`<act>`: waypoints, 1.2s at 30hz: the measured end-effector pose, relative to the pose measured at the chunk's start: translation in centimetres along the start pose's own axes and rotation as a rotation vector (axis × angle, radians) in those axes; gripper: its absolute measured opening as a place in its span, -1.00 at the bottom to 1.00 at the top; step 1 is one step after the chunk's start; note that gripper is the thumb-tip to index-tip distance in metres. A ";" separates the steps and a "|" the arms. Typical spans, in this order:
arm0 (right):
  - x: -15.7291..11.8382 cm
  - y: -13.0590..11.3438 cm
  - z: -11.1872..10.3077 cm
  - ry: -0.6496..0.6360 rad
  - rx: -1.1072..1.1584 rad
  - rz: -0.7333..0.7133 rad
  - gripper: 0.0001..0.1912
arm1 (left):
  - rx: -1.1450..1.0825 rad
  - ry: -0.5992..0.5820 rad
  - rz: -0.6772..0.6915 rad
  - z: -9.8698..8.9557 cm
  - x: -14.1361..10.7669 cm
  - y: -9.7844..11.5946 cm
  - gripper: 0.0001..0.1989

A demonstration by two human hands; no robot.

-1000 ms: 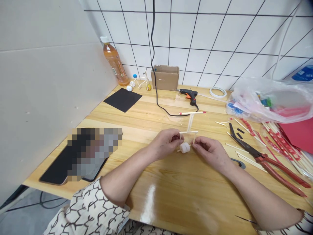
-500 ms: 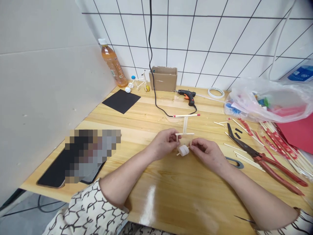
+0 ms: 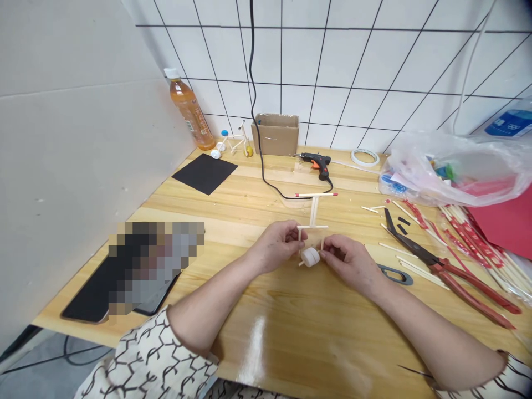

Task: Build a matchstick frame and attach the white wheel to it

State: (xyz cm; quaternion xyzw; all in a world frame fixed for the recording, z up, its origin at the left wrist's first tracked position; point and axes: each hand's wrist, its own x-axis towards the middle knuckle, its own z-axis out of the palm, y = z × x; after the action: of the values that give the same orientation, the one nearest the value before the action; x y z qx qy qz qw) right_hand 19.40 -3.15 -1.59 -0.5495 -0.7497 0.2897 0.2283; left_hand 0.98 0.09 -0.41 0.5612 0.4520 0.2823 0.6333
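Matchstick frame (image 3: 313, 213) with a red-tipped top bar, over the middle of the wooden tabletop (image 3: 266, 310), a white wheel (image 3: 310, 257) on a short axle at its foot. Left hand (image 3: 276, 245) pinching the frame's lower crossbar, right hand (image 3: 347, 261) pinching at the wheel, the two hands apart. Seemingly a wheel-fitting step, calling for steady alignment. Open cardboard box (image 3: 276, 136) behind, contents hidden; clear plastic bag (image 3: 449, 172) at right, holding blue, green and pink items.
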 end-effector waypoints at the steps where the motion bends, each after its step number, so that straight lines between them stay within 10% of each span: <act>1: 0.0 0.0 0.0 -0.001 -0.011 -0.005 -0.85 | -0.002 -0.002 0.004 0.0 0.0 0.0 -0.93; 36: -0.8 0.3 0.5 0.078 -0.166 0.040 -0.89 | 0.020 -0.002 -0.115 0.9 -0.3 0.5 -0.92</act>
State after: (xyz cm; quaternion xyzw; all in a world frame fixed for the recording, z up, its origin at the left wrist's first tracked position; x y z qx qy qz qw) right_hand 19.48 -3.90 -2.13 -0.5922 -0.7506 0.2092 0.2053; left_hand 1.74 -0.53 0.12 0.5410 0.4855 0.2402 0.6434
